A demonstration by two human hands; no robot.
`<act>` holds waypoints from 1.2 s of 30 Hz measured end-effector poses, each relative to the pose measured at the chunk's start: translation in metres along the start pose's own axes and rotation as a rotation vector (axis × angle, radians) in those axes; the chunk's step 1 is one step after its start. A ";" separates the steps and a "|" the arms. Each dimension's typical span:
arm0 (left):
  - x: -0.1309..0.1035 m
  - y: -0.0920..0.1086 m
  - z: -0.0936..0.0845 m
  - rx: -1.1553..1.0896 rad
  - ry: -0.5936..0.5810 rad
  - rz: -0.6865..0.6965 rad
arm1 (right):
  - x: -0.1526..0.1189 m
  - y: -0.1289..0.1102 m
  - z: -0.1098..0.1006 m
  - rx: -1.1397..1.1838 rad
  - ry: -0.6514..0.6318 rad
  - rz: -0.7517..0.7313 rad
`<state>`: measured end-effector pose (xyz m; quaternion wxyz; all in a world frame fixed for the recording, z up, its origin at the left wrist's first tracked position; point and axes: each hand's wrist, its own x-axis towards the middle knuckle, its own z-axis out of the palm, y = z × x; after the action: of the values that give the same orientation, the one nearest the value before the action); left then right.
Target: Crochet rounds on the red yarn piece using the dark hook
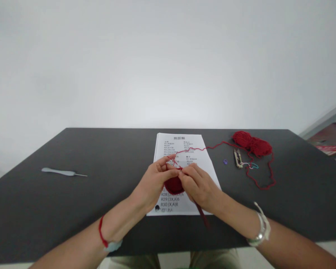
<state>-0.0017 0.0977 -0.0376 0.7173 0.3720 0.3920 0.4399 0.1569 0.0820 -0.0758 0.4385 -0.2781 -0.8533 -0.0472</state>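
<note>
Above the printed pattern sheet point(173, 139), my left hand point(154, 183) pinches a small red crochet piece point(174, 186). Red yarn point(207, 148) runs over its raised index finger. My right hand point(200, 185) is closed around a crochet hook with a dark red handle point(203, 216), which sticks out below the palm. The hook's tip meets the top edge of the piece, between the two hands, where fingers mostly hide it.
A ball of red yarn point(259, 146) lies at the back right of the dark table point(114, 149). Near it are small scissors point(238, 158), a teal stitch marker point(253, 166) and a purple one point(225, 161). A light-handled crochet hook point(60, 172) lies at the left.
</note>
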 end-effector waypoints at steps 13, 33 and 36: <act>-0.002 0.005 -0.008 0.453 0.103 0.318 | 0.005 0.001 -0.007 0.697 0.109 0.529; -0.004 -0.001 0.003 0.105 -0.032 0.100 | -0.001 -0.007 0.006 0.108 0.170 0.165; -0.004 0.001 0.002 -0.003 -0.080 0.023 | -0.003 -0.003 0.004 -0.075 0.163 -0.075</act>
<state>-0.0013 0.0944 -0.0346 0.7279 0.3928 0.3579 0.4333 0.1537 0.0790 -0.0804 0.4935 -0.2573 -0.8224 -0.1180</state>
